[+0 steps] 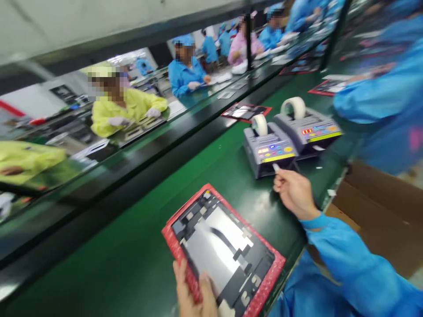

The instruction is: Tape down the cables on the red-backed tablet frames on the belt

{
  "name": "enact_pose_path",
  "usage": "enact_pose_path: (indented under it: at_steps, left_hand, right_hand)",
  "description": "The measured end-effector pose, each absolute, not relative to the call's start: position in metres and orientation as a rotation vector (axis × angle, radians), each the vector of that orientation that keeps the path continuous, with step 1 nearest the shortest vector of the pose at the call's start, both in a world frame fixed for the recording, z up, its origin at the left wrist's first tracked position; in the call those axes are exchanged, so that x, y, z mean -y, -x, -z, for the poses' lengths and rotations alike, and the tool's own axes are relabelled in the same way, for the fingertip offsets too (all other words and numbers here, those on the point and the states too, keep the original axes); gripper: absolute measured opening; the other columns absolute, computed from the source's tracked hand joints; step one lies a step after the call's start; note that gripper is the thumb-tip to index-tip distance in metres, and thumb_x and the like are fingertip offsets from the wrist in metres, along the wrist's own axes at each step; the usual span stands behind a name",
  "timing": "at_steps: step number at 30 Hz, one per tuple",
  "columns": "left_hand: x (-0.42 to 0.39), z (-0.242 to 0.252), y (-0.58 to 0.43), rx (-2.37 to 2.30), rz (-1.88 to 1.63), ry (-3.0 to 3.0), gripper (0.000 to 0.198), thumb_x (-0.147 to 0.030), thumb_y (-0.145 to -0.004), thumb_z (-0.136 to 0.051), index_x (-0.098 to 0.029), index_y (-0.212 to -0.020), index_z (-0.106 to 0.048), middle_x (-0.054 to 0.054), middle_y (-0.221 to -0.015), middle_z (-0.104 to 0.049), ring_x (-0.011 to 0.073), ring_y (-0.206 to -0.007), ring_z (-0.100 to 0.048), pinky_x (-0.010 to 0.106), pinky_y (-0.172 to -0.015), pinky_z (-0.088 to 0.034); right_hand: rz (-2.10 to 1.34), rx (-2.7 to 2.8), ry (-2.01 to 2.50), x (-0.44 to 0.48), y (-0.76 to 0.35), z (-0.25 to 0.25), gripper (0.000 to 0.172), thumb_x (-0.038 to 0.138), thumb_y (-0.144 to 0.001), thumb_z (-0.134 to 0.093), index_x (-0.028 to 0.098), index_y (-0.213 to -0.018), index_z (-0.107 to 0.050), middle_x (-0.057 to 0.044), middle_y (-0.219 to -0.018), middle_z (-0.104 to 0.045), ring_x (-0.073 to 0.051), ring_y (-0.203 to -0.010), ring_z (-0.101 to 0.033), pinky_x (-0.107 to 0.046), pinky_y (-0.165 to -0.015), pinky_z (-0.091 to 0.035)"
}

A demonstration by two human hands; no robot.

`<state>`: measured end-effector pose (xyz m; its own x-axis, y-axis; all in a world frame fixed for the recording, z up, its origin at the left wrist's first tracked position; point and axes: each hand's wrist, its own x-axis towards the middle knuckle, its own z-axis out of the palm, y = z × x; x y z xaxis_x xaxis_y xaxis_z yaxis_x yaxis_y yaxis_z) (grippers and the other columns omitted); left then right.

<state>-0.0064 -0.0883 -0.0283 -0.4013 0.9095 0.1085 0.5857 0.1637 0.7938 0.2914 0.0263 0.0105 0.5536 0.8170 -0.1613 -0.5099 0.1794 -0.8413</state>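
Note:
A tablet-like device [211, 246] with its inner parts showing lies in a red padded wrap [271, 281] on the green bench. My left hand [194, 290] grips its lower left edge, thumb on top and fingers at the red border. My right hand [294, 191] pinches a small whitish strip of tape [276, 167] at the front of the nearer grey tape dispenser [269, 147]. That dispenser carries a roll of pale tape [259, 125] and has a lit display. Just to its right stands a second dispenser [307, 127] with a larger roll.
Another red-wrapped device [246, 112] lies beyond the dispensers. A blue-sleeved person [380, 94] works at the right, near a further device. Across a dark rail [132, 163] sit several people in yellow, blue and pink. An open cardboard box [380, 211] is below the bench's right edge.

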Motion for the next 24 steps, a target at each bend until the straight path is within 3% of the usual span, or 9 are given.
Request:
enact_pose_path:
  at_steps: [2, 4, 7, 14, 18, 24]
  left_hand:
    - [0.092, 0.005, -0.011, -2.108, -0.969, -1.793, 0.042, -0.029, -0.084, -0.049, -0.027, -0.126, -0.049, 0.006, -0.150, -0.016, 0.0321, -0.136, -0.017, 0.054, -0.107, -0.023]
    - [0.091, -0.016, -0.024, -2.055, -0.646, -2.113, 0.034, -0.028, -0.085, -0.050, -0.032, -0.117, -0.058, 0.002, -0.150, -0.017, 0.0340, -0.137, -0.008, 0.064, -0.104, -0.012]
    - [0.081, -0.033, -0.036, -1.993, -0.359, -2.293, 0.037, -0.034, -0.085, -0.050, -0.035, -0.121, -0.054, 0.002, -0.149, -0.019, 0.0363, -0.137, -0.005, 0.069, -0.101, -0.009]
    - [0.048, -0.029, -0.039, -2.148, -0.327, -2.270, 0.039, -0.038, -0.087, -0.042, -0.032, -0.124, -0.052, 0.005, -0.147, -0.025, 0.0361, -0.137, -0.006, 0.070, -0.101, -0.008]
    - [0.043, -0.026, -0.036, -2.177, -0.354, -2.260, 0.038, -0.035, -0.087, -0.043, -0.030, -0.123, -0.053, 0.006, -0.145, -0.030, 0.0351, -0.137, -0.007, 0.069, -0.102, -0.008]
    - [0.044, -0.025, -0.036, -2.152, -0.342, -2.280, 0.039, -0.033, -0.085, -0.045, -0.029, -0.124, -0.053, 0.006, -0.144, -0.031, 0.0358, -0.137, -0.007, 0.070, -0.102, -0.004]
  right_hand:
    - [-0.918, 0.462, 1.039, -0.018, -0.289, -0.013, 0.011, 0.022, -0.070, -0.067, 0.019, -0.067, -0.057, 0.002, -0.058, -0.049, -0.009, -0.050, -0.046, -0.021, -0.042, -0.036]
    - [-1.001, 0.621, 1.087, -0.013, -0.285, -0.017, 0.011, 0.023, -0.074, -0.065, 0.019, -0.067, -0.058, 0.001, -0.056, -0.051, -0.010, -0.050, -0.048, -0.023, -0.043, -0.037]
    - [-1.192, 0.986, 1.120, -0.015, -0.267, -0.030, 0.013, 0.028, -0.076, -0.064, 0.018, -0.067, -0.059, 0.000, -0.053, -0.054, -0.011, -0.047, -0.050, -0.024, -0.045, -0.039]
    - [-1.678, 1.916, 1.118, -0.069, -0.193, -0.051, 0.024, 0.035, -0.077, -0.058, 0.015, -0.065, -0.054, 0.001, -0.045, -0.053, -0.010, -0.036, -0.047, -0.019, -0.035, -0.036]
    - [-1.910, 2.156, 1.081, -0.098, -0.165, -0.042, 0.021, 0.030, -0.075, -0.057, 0.015, -0.062, -0.051, 0.000, -0.049, -0.057, -0.009, -0.035, -0.049, -0.018, -0.033, -0.036]
    - [-1.941, 2.311, 1.117, -0.106, -0.156, -0.036, 0.022, 0.028, -0.075, -0.053, 0.016, -0.058, -0.049, 0.000, -0.048, -0.057, -0.011, -0.034, -0.050, -0.019, -0.032, -0.034]
